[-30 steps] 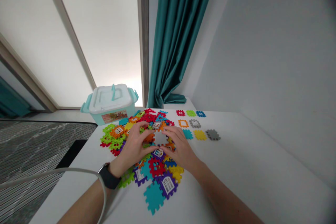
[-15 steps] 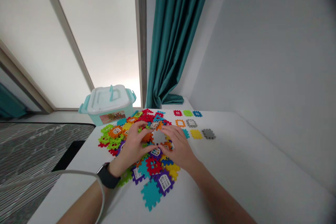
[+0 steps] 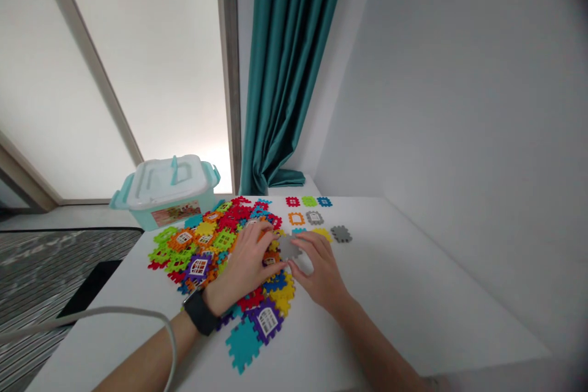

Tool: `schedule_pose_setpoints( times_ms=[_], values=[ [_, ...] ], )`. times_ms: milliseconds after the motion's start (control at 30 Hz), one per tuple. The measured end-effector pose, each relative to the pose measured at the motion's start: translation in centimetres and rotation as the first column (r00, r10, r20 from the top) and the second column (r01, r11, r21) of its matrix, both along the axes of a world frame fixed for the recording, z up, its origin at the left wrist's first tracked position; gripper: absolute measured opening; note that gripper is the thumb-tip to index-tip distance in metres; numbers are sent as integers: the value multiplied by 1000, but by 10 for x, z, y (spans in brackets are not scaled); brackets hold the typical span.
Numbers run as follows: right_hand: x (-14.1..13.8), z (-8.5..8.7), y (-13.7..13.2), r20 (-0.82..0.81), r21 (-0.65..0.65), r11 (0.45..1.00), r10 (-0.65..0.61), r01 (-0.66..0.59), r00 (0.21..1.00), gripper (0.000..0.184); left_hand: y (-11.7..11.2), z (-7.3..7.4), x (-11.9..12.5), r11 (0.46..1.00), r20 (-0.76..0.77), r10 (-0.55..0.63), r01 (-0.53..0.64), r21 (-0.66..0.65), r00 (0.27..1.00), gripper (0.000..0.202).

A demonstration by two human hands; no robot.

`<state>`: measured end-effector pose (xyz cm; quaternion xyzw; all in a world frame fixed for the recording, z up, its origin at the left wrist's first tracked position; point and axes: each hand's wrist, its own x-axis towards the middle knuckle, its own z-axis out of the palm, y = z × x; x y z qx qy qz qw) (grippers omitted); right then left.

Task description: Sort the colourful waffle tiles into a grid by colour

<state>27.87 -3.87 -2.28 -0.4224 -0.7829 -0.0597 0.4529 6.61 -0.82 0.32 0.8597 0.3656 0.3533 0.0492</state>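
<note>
A grey square interlocking tile (image 3: 289, 248) with toothed edges is held between my two hands, over the right side of a heap of colourful tiles. My left hand (image 3: 248, 262), with a dark watch on the wrist, has its index finger and thumb at the tile's left side. From the right, my right hand (image 3: 319, 269) grips the tile between fingers and thumb. Beneath my left hand lie tiles in the heap, partly hidden. A purple window tile (image 3: 267, 320) and a turquoise tile (image 3: 243, 344) lie at the near end.
Single tiles lie in rows behind my right hand, among them a dark grey tile (image 3: 341, 234) and an orange frame tile (image 3: 296, 218). A lidded turquoise box (image 3: 169, 187) stands at the back left. A pale cable (image 3: 138, 312) crosses near my left forearm.
My hands have moved right with the grey tile, from over the heap's middle towards its right edge. The view has shifted, so the box and curtain appear further left.
</note>
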Motion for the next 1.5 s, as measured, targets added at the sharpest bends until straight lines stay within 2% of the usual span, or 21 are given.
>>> schedule_pose_setpoints(
  times_ms=[133,233,333,433,567,733,900,1300,1500],
  values=[
    [35,-9,0,-21,-1,998,-55,55,998,37,3,5,25,996,-99,-63,56,-70,993,48],
    [67,-17,2,-42,-24,993,-119,118,992,35,5,11,41,982,-181,-176,159,-102,968,36],
    [100,-24,6,-68,-42,982,-186,184,980,28,5,13,55,950,-287,-311,286,-128,906,25],
    [126,-31,11,-74,-65,972,-231,227,970,25,6,11,69,921,-359,-389,364,-137,848,20],
    [148,-37,20,-72,-91,961,-268,261,961,24,9,5,83,904,-391,-425,404,-139,816,16],
    [158,-41,38,-74,-125,959,-267,256,961,23,15,-1,89,906,-432,-418,401,-136,799,7],
    [162,-43,51,-77,-145,949,-291,278,954,22,15,-4,86,891,-393,-453,425,-161,800,8],
    [161,-49,53,-14,-212,931,-308,298,951,22,16,3,80,843,-317,-537,491,-217,782,12],
    [161,-50,53,7,-228,924,-314,307,949,22,17,1,79,837,-282,-547,502,-219,788,15]
  ],
)
